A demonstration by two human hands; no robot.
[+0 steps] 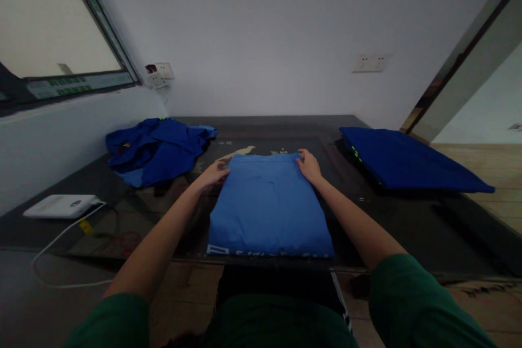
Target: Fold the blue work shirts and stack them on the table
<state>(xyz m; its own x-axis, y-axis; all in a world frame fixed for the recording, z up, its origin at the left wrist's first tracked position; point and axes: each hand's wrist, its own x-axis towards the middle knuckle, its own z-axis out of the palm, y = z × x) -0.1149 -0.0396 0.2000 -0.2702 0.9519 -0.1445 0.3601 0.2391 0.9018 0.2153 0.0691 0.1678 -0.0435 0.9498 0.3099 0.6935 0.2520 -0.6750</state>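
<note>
A light blue garment [271,204], folded into a neat flat bundle, lies on the dark table in front of me. White print runs along its near edge, too slanted to read. My left hand [215,173] is at its far left corner, fingers curled and pinching the edge. At the far right corner, my right hand [309,166] has its fingers bent over the cloth and grips it. Whether the piece is a shirt or a jacket, I cannot tell.
A crumpled dark blue garment [163,147] lies at the back left. On the right is a stack of folded dark blue clothing [408,160]. A white power bank [61,206] with a white cable [44,250] sits near the left edge of the glossy black table [261,128].
</note>
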